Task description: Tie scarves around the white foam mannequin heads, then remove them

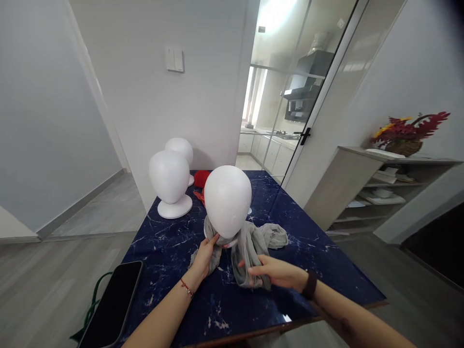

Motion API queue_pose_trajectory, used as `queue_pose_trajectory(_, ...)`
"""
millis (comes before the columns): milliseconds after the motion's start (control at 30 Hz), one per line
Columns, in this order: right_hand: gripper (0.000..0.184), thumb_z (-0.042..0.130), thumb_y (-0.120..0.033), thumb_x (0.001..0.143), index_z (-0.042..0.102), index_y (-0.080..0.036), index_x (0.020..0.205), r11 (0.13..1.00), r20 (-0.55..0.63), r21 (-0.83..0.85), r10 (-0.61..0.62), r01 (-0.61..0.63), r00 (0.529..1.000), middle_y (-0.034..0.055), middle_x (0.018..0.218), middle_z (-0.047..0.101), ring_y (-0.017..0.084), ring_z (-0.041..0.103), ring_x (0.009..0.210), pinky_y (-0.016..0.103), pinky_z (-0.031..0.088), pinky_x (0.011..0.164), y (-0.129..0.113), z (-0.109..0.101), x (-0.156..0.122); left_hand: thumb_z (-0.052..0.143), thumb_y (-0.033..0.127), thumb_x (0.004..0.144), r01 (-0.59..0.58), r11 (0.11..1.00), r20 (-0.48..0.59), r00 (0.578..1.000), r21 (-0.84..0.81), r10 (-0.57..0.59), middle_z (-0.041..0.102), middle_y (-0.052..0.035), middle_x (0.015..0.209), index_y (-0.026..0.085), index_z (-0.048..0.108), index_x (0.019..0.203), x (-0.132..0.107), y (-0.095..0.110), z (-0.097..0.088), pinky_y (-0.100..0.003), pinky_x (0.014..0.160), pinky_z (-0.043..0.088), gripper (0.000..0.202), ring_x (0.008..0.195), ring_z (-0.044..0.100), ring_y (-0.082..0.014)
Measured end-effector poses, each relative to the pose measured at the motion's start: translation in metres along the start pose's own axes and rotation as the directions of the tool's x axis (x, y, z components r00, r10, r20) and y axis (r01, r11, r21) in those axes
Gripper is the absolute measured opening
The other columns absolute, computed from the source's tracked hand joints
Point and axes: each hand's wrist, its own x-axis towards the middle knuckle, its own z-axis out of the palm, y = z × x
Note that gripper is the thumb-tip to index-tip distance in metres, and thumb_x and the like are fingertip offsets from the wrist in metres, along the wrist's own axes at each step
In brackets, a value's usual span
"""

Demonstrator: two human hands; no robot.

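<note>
**Q:** Entry: where is the cloth, and what does each hand have?

**A:** The grey scarf [250, 246] lies around the neck of the nearest white foam head [227, 200], which stands on the dark blue marbled table [174, 241]. Its ends spill forward toward me. My left hand [206, 256] is closed on the left-hand fold, just under the head's chin. My right hand [277, 271] pinches the hanging end low down, fingers curled over the fabric.

**Q:** Handling estimate?

**A:** Judging by the drape: soft, light, limp, no stiffness at all. It bunches rather than slides. The head looks light as well, so I judge a hard tug on the cloth could tip it. Best hold seems to be near the ends, where the fabric gathers thick.

**Q:** What can't be read?

**A:** The head's base is buried under the scarf. Whether the cloth goes fully round the back is hidden. A red cloth [201, 180] behind is half covered. My right palm is turned away, so the grip depth there is unclear. The phone [112, 302] and a green cord [92, 304] are cut off at the lower edge. Two more foam heads [170, 179] stand behind, well apart.
</note>
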Motion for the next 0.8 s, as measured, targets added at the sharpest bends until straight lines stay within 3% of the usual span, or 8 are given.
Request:
queue_pose_trajectory(100,0.019,0.068,-0.038,0.071,0.071,-0.02,0.077,0.999,0.046,0.033,-0.017,0.015,0.999,0.0091,0.075,0.063,0.017,0.06,0.066,0.03,0.047,0.067,0.016,0.022,0.005,0.069,0.024,0.075,-0.01,1.0,-0.002,1.0,0.027,0.01,0.073,-0.0151,0.088,0.011,0.068,0.097,0.002,-0.002,-0.003,-0.029,0.073,0.051,0.025,0.079,0.07,-0.0221)
queue_pose_trajectory(167,0.018,0.068,-0.04,0.07,0.069,-0.023,0.071,0.987,-0.121,-0.082,-0.146,0.137,0.982,0.0101,0.077,0.064,0.022,0.061,0.074,0.035,0.047,0.072,0.023,0.023,0.008,0.069,0.024,0.075,-0.012,0.999,-0.009,1.0,0.034,0.012,0.073,-0.0155,0.092,0.011,0.068,0.097,0.003,-0.002,-0.004,-0.029,0.076,0.051,0.026,0.081,0.069,-0.0218)
queue_pose_trajectory(233,0.02,0.07,-0.044,0.067,0.067,-0.025,0.072,0.951,-0.281,-0.223,-0.273,0.214,0.92,0.0094,0.083,0.066,0.027,0.06,0.081,0.04,0.046,0.076,0.026,0.015,0.005,0.068,0.024,0.076,-0.007,1.0,-0.008,1.0,0.015,0.007,0.072,-0.0155,0.095,0.011,0.067,0.098,0.004,-0.003,-0.004,-0.029,0.077,0.051,0.026,0.081,0.07,-0.0211)
queue_pose_trajectory(333,0.027,0.068,-0.049,0.066,0.065,-0.024,0.075,0.969,-0.37,-0.144,-0.243,0.203,0.897,0.0056,0.076,0.064,0.025,0.06,0.074,0.04,0.047,0.073,0.021,-0.004,-0.012,0.068,0.024,0.076,-0.001,1.0,0.02,1.0,-0.03,0.001,0.072,-0.0153,0.096,0.011,0.067,0.1,0.005,-0.004,-0.004,-0.029,0.077,0.051,0.027,0.079,0.07,-0.0204)
queue_pose_trajectory(433,0.034,0.059,-0.054,0.073,0.06,-0.02,0.069,0.983,-0.337,0.145,-0.056,0.111,0.94,0.0025,0.062,0.055,0.016,0.052,0.055,0.031,0.046,0.059,0.011,-0.02,-0.042,0.071,0.025,0.074,-0.003,0.999,0.018,1.0,-0.05,0.004,0.072,-0.0157,0.092,0.01,0.066,0.099,0.006,-0.006,-0.005,-0.029,0.076,0.051,0.029,0.078,0.07,-0.0208)
queue_pose_trajectory(533,0.036,0.059,-0.055,0.071,0.062,-0.02,0.076,0.973,-0.259,0.22,-0.014,0.073,0.966,0.003,0.069,0.057,0.013,0.051,0.054,0.026,0.043,0.055,0.005,-0.023,-0.072,0.072,0.025,0.073,0.008,0.998,0.006,1.0,-0.06,-0.008,0.072,-0.0153,0.09,0.01,0.066,0.097,0.007,-0.007,-0.005,-0.028,0.072,0.051,0.03,0.077,0.07,-0.0208)
queue_pose_trajectory(667,0.045,0.072,-0.031,0.061,0.062,-0.022,0.104,0.993,-0.013,-0.11,0.038,-0.04,0.999,0.002,0.079,0.063,0.016,0.056,0.067,0.026,0.044,0.063,0.004,0.006,-0.09,0.07,0.022,0.074,0.004,0.999,0.008,1.0,-0.046,-0.003,0.073,-0.0138,0.084,0.011,0.066,0.097,0.004,-0.005,-0.003,-0.027,0.067,0.052,0.027,0.072,0.069,-0.0206)
queue_pose_trajectory(800,0.013,0.063,-0.026,0.071,0.065,-0.019,0.082,0.881,0.044,-0.457,-0.115,0.122,0.992,0.0031,0.086,0.064,0.019,0.058,0.084,0.028,0.043,0.08,0.009,0.06,-0.071,0.07,0.019,0.072,0.0,0.999,0.01,1.0,-0.043,0.0,0.073,-0.0129,0.078,0.011,0.067,0.09,-0.002,-0.001,0.001,-0.027,0.066,0.051,0.019,0.067,0.068,-0.0193)
